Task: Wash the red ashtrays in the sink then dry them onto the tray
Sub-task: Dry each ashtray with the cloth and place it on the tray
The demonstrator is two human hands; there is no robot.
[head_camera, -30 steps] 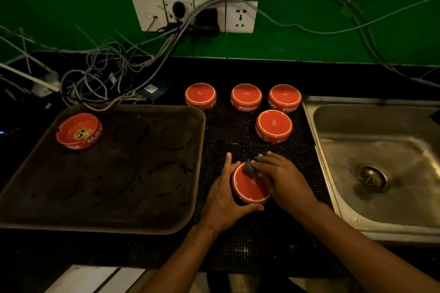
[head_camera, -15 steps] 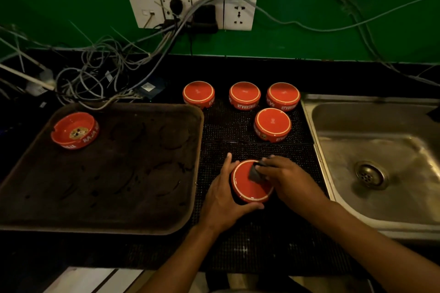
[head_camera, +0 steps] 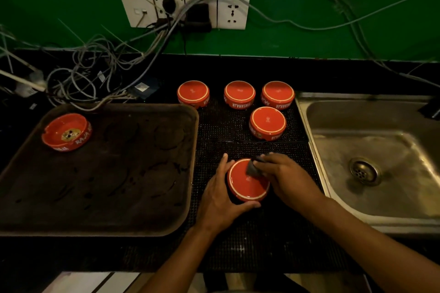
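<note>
Since 1 s ago: right hand's dark cloth has slid from the far rim of the held ashtray onto its upturned base; left hand hasn't shifted.

Left to right:
- Wide dark brown rectangular tray (head_camera: pixel 147 219) on the black tabletop (head_camera: pixel 273 252). One glossy red ceramic ashtray (head_camera: pixel 66 132) sits upright in its far-left corner, logo showing inside. Counts as done.
- Left hand (head_camera: pixel 221 200): grip curled round the near-left side of the upside-down red ashtray (head_camera: pixel 245 185), thumb under the near rim, steadying it on the black dotted rubber mat (head_camera: pixel 221 126).
- Right hand (head_camera: pixel 285 178): fingers pinching a small dark grey cloth (head_camera: pixel 252 169), pressed on the ashtray's base at the far-right edge.
- Four more red ashtrays, upside down on the mat: three in a far row (head_camera: pixel 193 93) (head_camera: pixel 239 94) (head_camera: pixel 277 94), one nearer (head_camera: pixel 267 122).
- Stainless steel sink (head_camera: pixel 371 150), far right, nothing in it.

Progress, my read: washing looks finished, drying in hand. One of six on the tray, one being wiped, four left.
</note>
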